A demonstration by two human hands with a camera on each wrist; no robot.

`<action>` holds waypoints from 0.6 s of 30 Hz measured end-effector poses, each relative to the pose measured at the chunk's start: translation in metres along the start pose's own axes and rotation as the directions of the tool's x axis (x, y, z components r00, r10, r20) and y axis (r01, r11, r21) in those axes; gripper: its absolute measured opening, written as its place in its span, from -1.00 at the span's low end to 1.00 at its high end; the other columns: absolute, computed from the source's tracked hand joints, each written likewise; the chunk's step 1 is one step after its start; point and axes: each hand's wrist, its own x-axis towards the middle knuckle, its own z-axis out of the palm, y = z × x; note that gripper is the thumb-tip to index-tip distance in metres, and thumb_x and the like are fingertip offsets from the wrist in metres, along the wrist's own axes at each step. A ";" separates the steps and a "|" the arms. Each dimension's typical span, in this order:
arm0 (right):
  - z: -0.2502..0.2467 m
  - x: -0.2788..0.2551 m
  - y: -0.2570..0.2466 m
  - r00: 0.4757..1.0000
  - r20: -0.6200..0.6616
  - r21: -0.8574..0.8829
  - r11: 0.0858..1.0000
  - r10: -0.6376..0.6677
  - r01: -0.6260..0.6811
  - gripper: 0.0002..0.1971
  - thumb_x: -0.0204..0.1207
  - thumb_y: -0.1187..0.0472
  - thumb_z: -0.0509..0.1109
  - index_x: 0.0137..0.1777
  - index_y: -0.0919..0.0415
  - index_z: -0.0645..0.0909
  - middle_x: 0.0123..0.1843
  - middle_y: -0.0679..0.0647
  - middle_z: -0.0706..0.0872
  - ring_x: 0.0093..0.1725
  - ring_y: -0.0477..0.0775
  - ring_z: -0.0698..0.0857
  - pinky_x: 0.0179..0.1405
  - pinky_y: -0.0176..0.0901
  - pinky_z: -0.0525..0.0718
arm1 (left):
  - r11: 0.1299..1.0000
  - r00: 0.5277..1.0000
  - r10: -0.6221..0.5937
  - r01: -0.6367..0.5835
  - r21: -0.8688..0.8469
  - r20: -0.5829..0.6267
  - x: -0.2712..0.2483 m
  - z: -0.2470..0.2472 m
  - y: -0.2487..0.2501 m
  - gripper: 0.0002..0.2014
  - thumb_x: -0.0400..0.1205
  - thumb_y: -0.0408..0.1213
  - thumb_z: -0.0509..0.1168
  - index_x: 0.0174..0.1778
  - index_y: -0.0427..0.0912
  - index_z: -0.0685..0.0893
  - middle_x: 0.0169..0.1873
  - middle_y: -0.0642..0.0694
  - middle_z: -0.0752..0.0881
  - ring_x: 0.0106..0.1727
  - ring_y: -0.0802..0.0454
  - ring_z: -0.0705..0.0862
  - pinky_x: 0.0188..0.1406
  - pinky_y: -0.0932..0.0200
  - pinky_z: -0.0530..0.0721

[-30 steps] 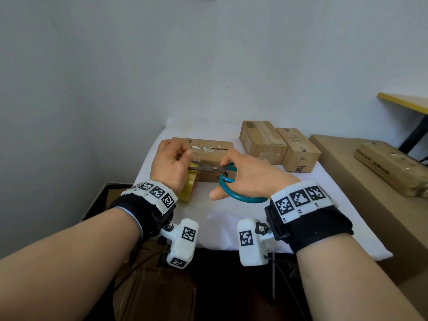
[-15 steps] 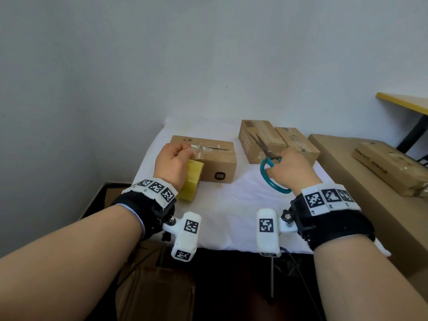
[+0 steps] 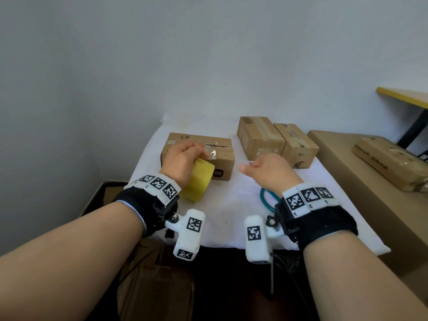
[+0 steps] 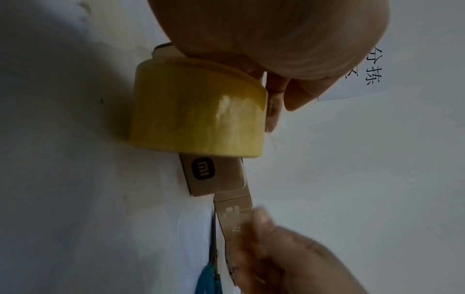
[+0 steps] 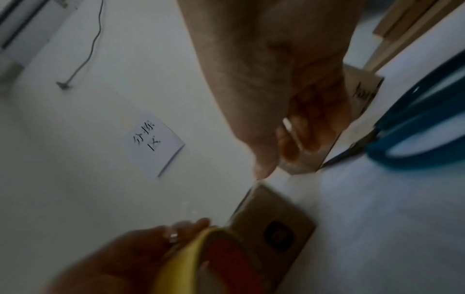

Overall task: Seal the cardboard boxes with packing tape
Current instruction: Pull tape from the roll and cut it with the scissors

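A cardboard box with a black logo [image 3: 222, 158] lies at the left of the white table, with clear tape along its top seam and a loose tape end [image 3: 211, 154] sticking up. My left hand [image 3: 180, 158] grips the yellow tape roll [image 3: 196, 181] against the box's front; the roll [image 4: 198, 115] hides most of the box [image 4: 214, 179]. My right hand [image 3: 268, 170] hovers empty over the table's middle, fingers loosely curled, thumb pointing left. The teal-handled scissors [image 3: 266, 198] lie on the cloth under that wrist, as the right wrist view shows [image 5: 415, 129].
Two more cardboard boxes [image 3: 259, 137] [image 3: 297, 147] stand side by side at the back right. A large carton [image 3: 361, 205] beside the table bears a flat box [image 3: 391, 163]. A yellow-edged desk [image 3: 403, 98] is far right. A paper note [image 5: 153, 143] hangs on the wall.
My right hand carried the scissors from the tape to the right, laid them on the cloth and now is empty. The left hand kept the roll by the box.
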 end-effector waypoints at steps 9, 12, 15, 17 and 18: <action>0.019 -0.014 -0.046 0.944 0.315 0.513 0.855 -0.103 -0.078 -0.76 0.56 0.01 0.59 -0.03 0.19 0.77 -0.17 0.01 0.85 -0.24 -0.09 0.79 -0.13 -0.22 0.63 | 0.996 0.998 -0.051 0.053 -0.073 0.039 -0.004 0.006 0.003 -0.87 0.56 -0.40 0.33 -0.29 -0.29 0.72 -0.11 -0.21 0.73 -0.10 -0.17 0.66 -0.30 0.12 0.56; 0.018 -0.012 -0.045 0.945 0.310 0.552 0.829 -0.109 -0.085 -0.86 0.57 0.12 0.59 -0.08 0.19 0.76 -0.28 -0.02 0.83 -0.32 -0.09 0.77 -0.23 -0.24 0.59 | 0.992 0.994 -0.086 0.092 -0.086 0.067 -0.003 0.005 0.004 -0.85 0.47 -0.30 0.38 -0.18 -0.34 0.71 -0.10 -0.30 0.69 -0.18 -0.19 0.66 -0.29 0.04 0.63; 0.016 -0.012 -0.044 0.950 0.298 0.558 0.824 -0.096 -0.092 -0.86 0.57 0.16 0.59 -0.05 0.23 0.76 -0.27 0.02 0.82 -0.34 -0.07 0.75 -0.30 -0.25 0.57 | 0.992 0.991 -0.098 0.104 -0.067 0.088 -0.003 0.004 0.004 -0.90 0.64 -0.42 0.32 -0.17 -0.32 0.70 -0.11 -0.36 0.71 -0.20 -0.20 0.69 -0.33 0.08 0.70; 0.015 -0.012 -0.043 0.953 0.291 0.566 0.818 -0.084 -0.101 -0.83 0.56 0.16 0.60 0.01 0.26 0.77 -0.24 0.05 0.82 -0.33 -0.05 0.74 -0.30 -0.25 0.59 | 0.992 0.991 -0.104 0.110 -0.060 0.089 -0.001 0.005 0.003 -0.87 0.68 -0.42 0.32 -0.05 -0.46 0.69 -0.14 -0.39 0.71 -0.21 -0.21 0.70 -0.32 0.06 0.73; 0.014 -0.011 -0.043 0.954 0.287 0.574 0.813 -0.083 -0.102 -0.82 0.55 0.17 0.60 0.02 0.27 0.77 -0.23 0.06 0.82 -0.32 -0.04 0.74 -0.30 -0.25 0.61 | 0.992 0.992 -0.100 0.105 -0.063 0.080 -0.001 0.006 0.003 -0.81 0.67 -0.40 0.36 0.01 -0.52 0.66 -0.15 -0.39 0.71 -0.21 -0.21 0.70 -0.28 0.03 0.73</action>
